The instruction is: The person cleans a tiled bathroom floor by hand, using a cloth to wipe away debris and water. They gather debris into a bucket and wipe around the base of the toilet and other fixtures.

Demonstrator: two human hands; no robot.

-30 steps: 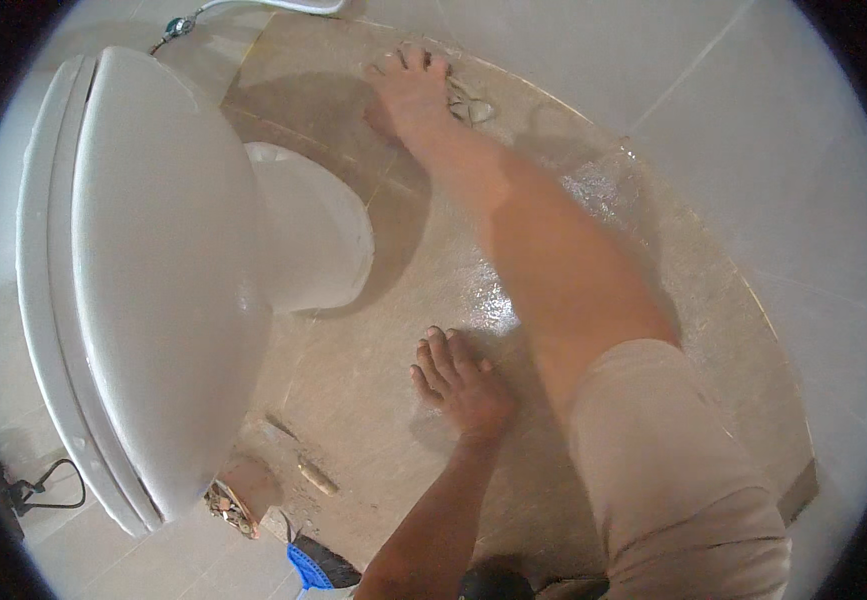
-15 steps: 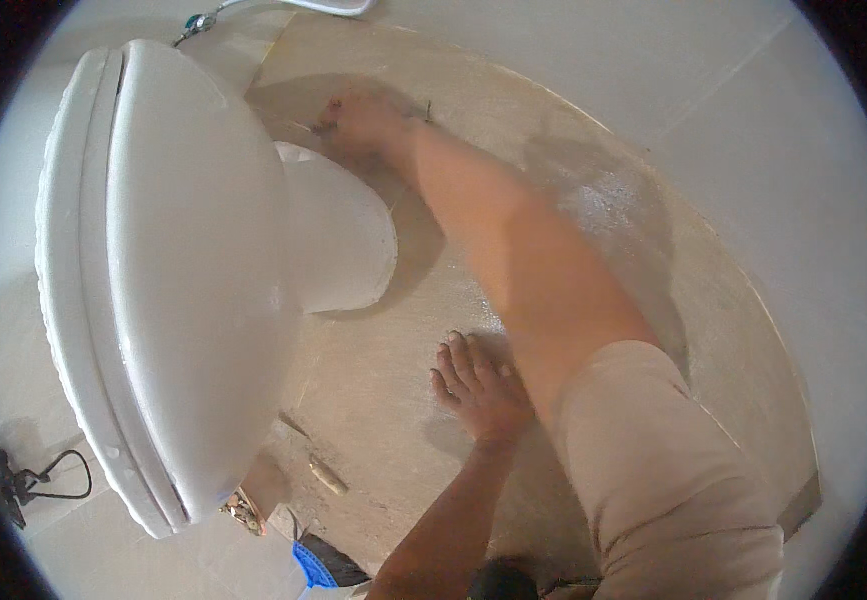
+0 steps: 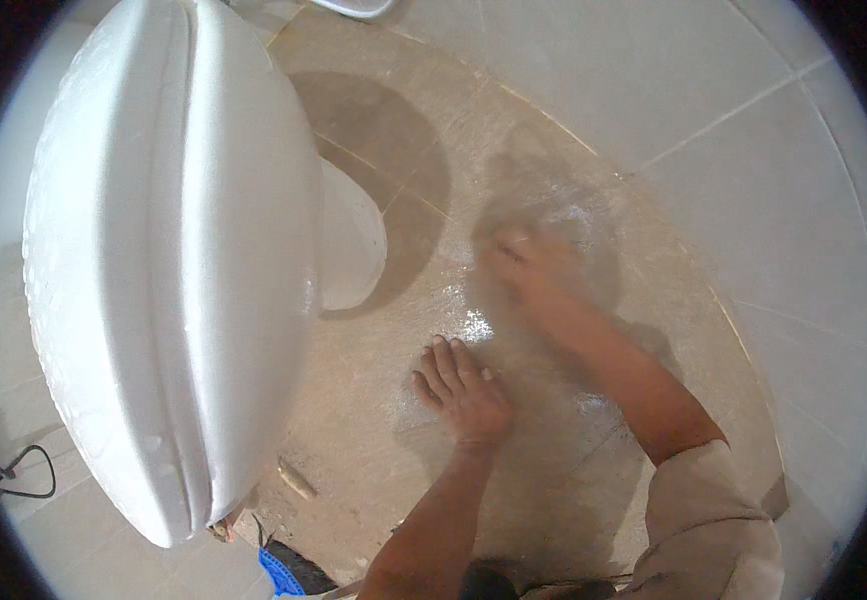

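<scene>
My left hand (image 3: 465, 396) lies flat on the wet beige tiled floor (image 3: 543, 480) with its fingers spread, holding nothing. Farther off and to the right, my right hand (image 3: 533, 260) is down low over the floor, blurred by motion. Its fingers look curled together, and what they press on or hold is hidden. Shiny wet patches surround both hands. To the left stands a white toilet (image 3: 243, 240), its rounded bowl and lid closer to the camera than its foot (image 3: 355, 240), which meets the floor.
A short tan stick-like piece (image 3: 297, 478) lies on the floor near the toilet. By the lower edge is a blue-edged dark thing (image 3: 278, 570). Grey tiles (image 3: 753, 190) border the curved beige area at right. A thin dark loop (image 3: 33, 470) shows far left.
My right hand has drawn back from behind the toilet's foot to the floor on the right. My left hand stays planted. The view has shifted, so the toilet looks larger.
</scene>
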